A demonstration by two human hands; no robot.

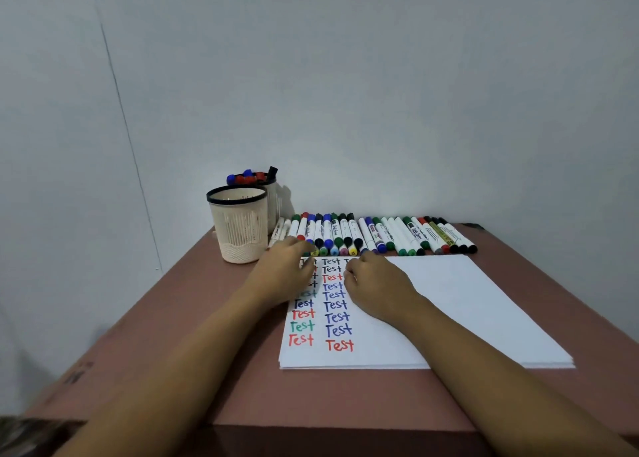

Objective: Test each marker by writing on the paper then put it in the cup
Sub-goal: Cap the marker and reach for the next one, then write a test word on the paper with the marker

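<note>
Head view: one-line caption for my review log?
Left hand at the marker row, right hand resting on the paper of coloured "Test" words; near cup and marker-holding far cup alongside.

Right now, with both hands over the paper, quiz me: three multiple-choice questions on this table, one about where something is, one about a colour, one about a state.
1. Where is the cup holding markers relative to the front cup?
A in front of it; B behind it, nearer the wall; C far off to its left.
2. What colour is the lowest "Test" in the second column on the paper?
A green; B red; C black.
3. How does the row of markers lie?
A capped, side by side; B uncapped; C standing upright.

Answers: B, its marker caps show over the front cup's rim; B, that word is plainly red; A, coloured caps show on the near ends.
</note>
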